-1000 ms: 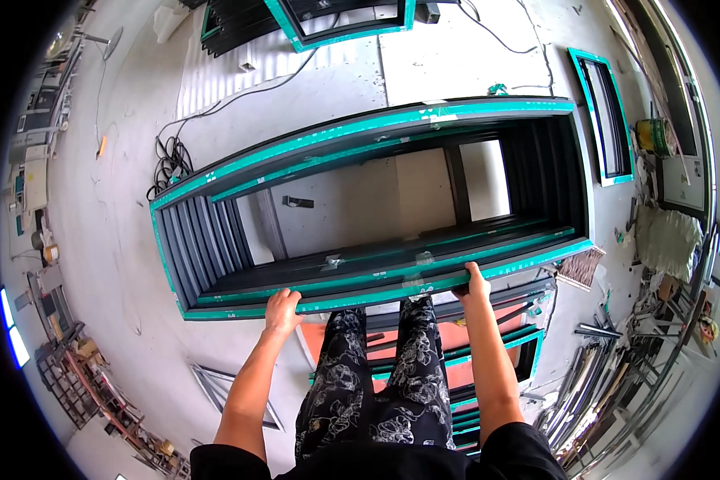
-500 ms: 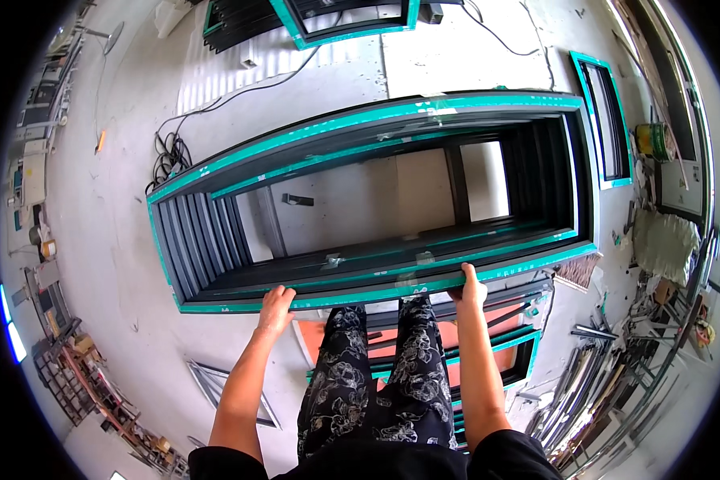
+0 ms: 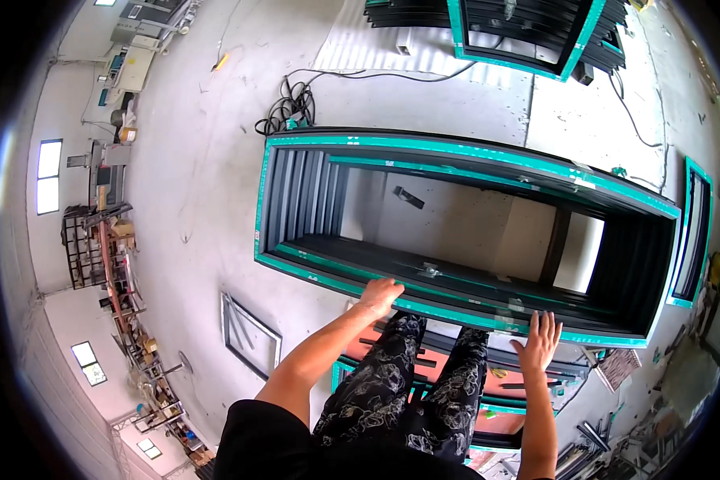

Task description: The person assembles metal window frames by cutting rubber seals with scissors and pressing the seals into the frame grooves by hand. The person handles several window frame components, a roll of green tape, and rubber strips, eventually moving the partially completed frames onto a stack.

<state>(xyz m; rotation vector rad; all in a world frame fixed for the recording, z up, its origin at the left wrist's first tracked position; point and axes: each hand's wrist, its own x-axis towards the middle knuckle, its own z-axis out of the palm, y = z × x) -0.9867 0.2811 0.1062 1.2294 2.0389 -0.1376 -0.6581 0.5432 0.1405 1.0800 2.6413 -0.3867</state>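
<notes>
A stack of long black rectangular window frames [image 3: 328, 282], edged with green protective tape, lies in front of my legs. Its open middle reveals the floor and a small dark block [image 3: 409, 197]. My left hand [image 3: 382, 297] is closed over the near rail, left of the middle, its fingertips partly hidden. Farther right, my right hand [image 3: 541, 346] has its fingers stretched and apart, the tips resting against the near edge of the top frame. It grips nothing. Bits of clear tape cling to the near rails.
More green-taped frames [image 3: 454, 36] are stacked at the far side. A coiled black cable [image 3: 286, 112] lies beyond the stack's left corner. One narrow frame [image 3: 690, 232] is at right, and a grey frame [image 3: 274, 340] lies at lower left. Orange-topped boards [image 3: 366, 344] lie by my legs.
The view has swung left, so the stack appears farther right and tilted. My right hand has loosened from the near rail and spread its fingers; my left hand remains on the rail.
</notes>
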